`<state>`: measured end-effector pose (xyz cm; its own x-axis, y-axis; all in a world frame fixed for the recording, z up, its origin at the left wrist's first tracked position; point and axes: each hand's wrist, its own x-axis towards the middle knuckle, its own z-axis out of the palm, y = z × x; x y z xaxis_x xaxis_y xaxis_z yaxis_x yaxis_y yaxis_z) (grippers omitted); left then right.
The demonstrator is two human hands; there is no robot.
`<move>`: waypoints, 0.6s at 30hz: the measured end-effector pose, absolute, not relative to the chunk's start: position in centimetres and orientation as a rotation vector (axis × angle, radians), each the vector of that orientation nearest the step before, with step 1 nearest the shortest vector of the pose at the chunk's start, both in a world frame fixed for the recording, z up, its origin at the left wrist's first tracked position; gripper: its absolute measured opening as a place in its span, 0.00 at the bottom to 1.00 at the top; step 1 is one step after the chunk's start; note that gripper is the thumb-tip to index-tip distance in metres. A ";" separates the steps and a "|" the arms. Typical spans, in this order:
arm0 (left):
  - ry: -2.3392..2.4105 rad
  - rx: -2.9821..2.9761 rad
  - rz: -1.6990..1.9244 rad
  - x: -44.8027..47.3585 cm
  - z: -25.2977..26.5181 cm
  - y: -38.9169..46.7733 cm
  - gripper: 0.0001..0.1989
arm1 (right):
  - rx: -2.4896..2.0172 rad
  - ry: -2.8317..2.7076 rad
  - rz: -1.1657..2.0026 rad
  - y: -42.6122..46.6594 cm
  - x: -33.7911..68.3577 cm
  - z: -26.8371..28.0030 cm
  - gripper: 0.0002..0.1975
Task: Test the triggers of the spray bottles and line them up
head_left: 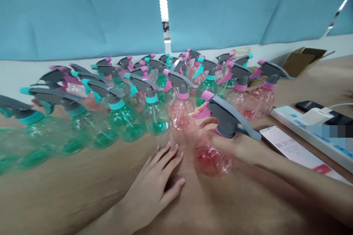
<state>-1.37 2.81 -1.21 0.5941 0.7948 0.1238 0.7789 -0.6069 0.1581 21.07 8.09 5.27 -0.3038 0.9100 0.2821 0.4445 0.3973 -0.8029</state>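
Right hand (234, 143) grip closed round neck of my pink spray bottle (211, 158), near centre-right on worktop (68, 191). Left hand (154, 187) flat, fingers spread, just left. Bottle rows (138, 91) far behind.

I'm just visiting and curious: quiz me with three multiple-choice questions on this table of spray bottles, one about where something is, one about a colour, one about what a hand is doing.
1. Where does the white power strip lie?
A. at the right of the table
B. among the green bottles
C. under the left hand

2. What colour is the bottle in the right hand?
A. green
B. pink
C. yellow

3. What is the left hand doing?
A. squeezing a trigger
B. lifting a phone
C. resting open on the table

Key: 1 A, it lies along the right edge beside a phone. 2 B, the held pink bottle has a grey trigger. 3 C, its fingers lie spread, holding nothing.
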 end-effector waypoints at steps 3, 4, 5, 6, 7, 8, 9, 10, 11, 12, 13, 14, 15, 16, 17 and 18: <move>1.347 2.734 0.271 -1.4 -1.2 2.8 0.25 | -1.146 -1.923 0.788 8.0 21.2 5.6 0.09; 1.345 2.737 0.272 -1.4 -1.2 2.8 0.25 | -1.157 -1.925 0.783 7.9 21.2 5.6 0.11; 1.343 2.737 0.275 -1.4 -1.3 2.8 0.25 | -1.173 -1.920 0.771 7.9 21.3 5.6 0.13; 1.340 2.737 0.280 -1.4 -1.3 2.9 0.25 | -1.178 -1.911 0.758 7.8 21.3 5.5 0.14; 1.337 2.736 0.290 -1.4 -1.3 2.9 0.25 | -1.164 -1.902 0.753 7.8 21.3 5.6 0.14; 1.335 2.733 0.294 -1.4 -1.3 2.9 0.25 | -1.132 -1.891 0.760 7.8 21.3 5.6 0.14; 1.333 2.731 0.299 -1.4 -1.4 2.9 0.25 | -1.092 -1.877 0.777 7.8 21.3 5.7 0.13; 1.334 2.728 0.303 -1.4 -1.4 2.9 0.25 | -1.054 -1.859 0.803 7.7 21.2 5.8 0.13; 1.336 2.725 0.302 -1.4 -1.3 2.9 0.25 | -1.024 -1.842 0.836 7.7 21.2 5.9 0.13; 1.335 2.726 0.300 -1.4 -1.3 2.9 0.25 | -1.005 -1.829 0.872 7.7 21.1 6.0 0.13; 1.335 2.728 0.294 -1.4 -1.3 2.9 0.25 | -1.003 -1.818 0.903 7.7 21.1 6.1 0.13; 1.332 2.733 0.288 -1.4 -1.3 2.9 0.25 | -1.008 -1.811 0.924 7.6 21.0 6.1 0.13; 1.331 2.737 0.284 -1.4 -1.3 2.9 0.25 | -1.014 -1.807 0.935 7.6 21.0 6.2 0.12; 1.332 2.738 0.280 -1.4 -1.3 2.9 0.25 | -1.018 -1.802 0.933 7.6 21.0 6.2 0.13; 1.334 2.737 0.283 -1.4 -1.3 2.8 0.25 | -1.023 -1.801 0.924 7.5 21.0 6.2 0.13; 1.338 2.734 0.286 -1.4 -1.3 2.8 0.25 | -1.029 -1.802 0.908 7.5 21.0 6.1 0.13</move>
